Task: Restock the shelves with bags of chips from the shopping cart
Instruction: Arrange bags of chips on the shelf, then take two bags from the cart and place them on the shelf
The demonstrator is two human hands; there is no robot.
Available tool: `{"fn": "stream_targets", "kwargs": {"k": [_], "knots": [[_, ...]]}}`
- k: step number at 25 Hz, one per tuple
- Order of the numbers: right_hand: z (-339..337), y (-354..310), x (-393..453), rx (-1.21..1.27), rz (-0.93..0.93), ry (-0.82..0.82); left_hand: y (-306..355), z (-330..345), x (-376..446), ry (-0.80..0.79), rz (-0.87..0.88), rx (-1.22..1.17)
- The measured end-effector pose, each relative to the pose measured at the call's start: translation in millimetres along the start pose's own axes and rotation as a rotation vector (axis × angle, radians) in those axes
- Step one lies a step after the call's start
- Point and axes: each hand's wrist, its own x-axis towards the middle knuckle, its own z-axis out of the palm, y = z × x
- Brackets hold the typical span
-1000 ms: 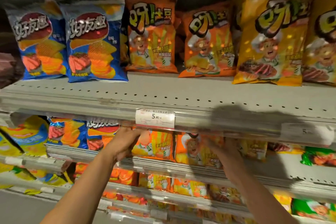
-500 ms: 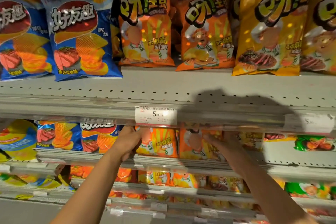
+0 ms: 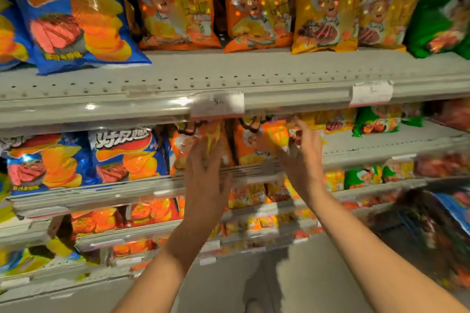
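At second shelf [image 3: 381,146] front edge: orange bags [image 3: 256,142] upright. Left hand [image 3: 206,173] and right hand [image 3: 300,160], grips apart, fingers flat against bags. Likely light, crinkly, crushable; take by sides.

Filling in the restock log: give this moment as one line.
left hand open on orange chip bag | right hand open at neighbouring orange bag | second shelf
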Motion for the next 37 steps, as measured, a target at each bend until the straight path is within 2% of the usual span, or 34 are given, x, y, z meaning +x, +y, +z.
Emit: {"fn": "stream_targets", "kwargs": {"k": [4,9,14,17,20,23,30,34,37], "knots": [[-43,17,-46,0.134,0.071,0.012,40,18,-15,-0.151,0.098,-0.132],[-133,91,-82,0.184,0.227,-0.032,114,84,-12,-0.343,0.236,-0.252],[-235,216,-104,0.191,0.461,0.057,244,204,-8,-0.524,0.358,-0.351],[-307,304,-121,0.209,0.613,0.123,339,293,-18,-0.672,0.368,-0.437],[-370,378,-135,0.185,0.745,0.190,417,370,-24,-0.784,0.419,-0.416],[-416,438,-147,0.153,0.867,0.203,472,431,-19,-0.914,0.388,-0.401],[-449,537,-140,0.262,1.067,0.269,531,562,22,-1.127,0.328,-0.331],[-429,596,-102,0.377,1.185,0.243,541,647,52,-1.195,0.234,-0.235],[-405,637,-73,0.475,1.342,0.254,542,702,64,-1.261,0.165,-0.122]]}}
